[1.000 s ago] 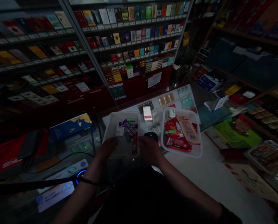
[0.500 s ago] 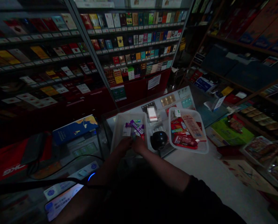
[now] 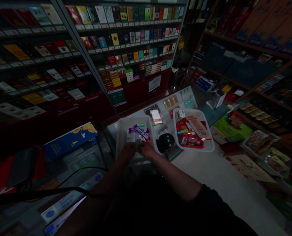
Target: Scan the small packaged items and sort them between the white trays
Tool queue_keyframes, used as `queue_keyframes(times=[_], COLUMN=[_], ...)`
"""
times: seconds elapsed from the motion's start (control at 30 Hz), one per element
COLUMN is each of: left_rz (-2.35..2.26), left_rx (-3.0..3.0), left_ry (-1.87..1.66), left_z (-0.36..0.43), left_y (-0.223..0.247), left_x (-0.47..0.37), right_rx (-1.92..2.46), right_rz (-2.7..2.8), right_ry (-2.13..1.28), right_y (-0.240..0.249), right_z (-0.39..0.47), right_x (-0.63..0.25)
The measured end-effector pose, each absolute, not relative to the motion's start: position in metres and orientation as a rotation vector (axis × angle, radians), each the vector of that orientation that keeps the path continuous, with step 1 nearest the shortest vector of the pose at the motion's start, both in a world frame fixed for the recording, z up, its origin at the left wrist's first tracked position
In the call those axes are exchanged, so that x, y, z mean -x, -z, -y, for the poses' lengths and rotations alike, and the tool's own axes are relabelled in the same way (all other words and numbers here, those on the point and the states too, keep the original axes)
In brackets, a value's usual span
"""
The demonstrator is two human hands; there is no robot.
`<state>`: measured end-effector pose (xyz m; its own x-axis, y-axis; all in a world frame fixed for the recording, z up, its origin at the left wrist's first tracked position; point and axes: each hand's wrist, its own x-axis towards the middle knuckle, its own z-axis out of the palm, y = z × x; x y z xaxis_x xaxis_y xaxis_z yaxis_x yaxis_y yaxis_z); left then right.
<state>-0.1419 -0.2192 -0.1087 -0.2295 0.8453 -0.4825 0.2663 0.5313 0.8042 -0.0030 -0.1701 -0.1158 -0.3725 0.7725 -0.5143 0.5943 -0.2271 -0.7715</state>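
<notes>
My left hand (image 3: 128, 152) and my right hand (image 3: 146, 150) meet over the near part of a white plastic bin (image 3: 120, 131). Between their closed fingers is a small green-and-purple packet (image 3: 137, 143), too dark and small to read. Purple-wrapped snack bars (image 3: 141, 131) lie inside this bin, with a pale box (image 3: 130, 137) and a few small packs beside them. Right of my right hand stands a round black device (image 3: 166, 143) on the counter.
A second white bin (image 3: 211, 144) holds red snack packs and a long tan packet. Left are a blue box (image 3: 69, 140), a black cable (image 3: 82, 168) and a lit phone (image 3: 64, 214). Cigarette shelves (image 3: 128, 24) line the back; boxed goods (image 3: 231, 131) stand right.
The camera view has shifted, so the counter and shelves sit farther left in the picture. My hands stay together over the bin, and the small packet between them shows more clearly.
</notes>
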Motion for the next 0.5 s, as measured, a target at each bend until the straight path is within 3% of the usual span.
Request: queue_keyframes(times=[0.23, 0.5], left_rz=[-1.563, -1.412], left_rx=[-0.535, -0.677], left_ry=[-1.011, -0.994], left_z=[0.227, 0.246], left_y=[0.069, 0.002], left_x=[0.139, 0.135], right_rx=[1.457, 1.204], right_rz=[1.736, 1.621], right_ry=[-1.476, -1.308], right_y=[0.097, 0.041], right_z=[0.173, 0.176], right_x=[-0.016, -0.055])
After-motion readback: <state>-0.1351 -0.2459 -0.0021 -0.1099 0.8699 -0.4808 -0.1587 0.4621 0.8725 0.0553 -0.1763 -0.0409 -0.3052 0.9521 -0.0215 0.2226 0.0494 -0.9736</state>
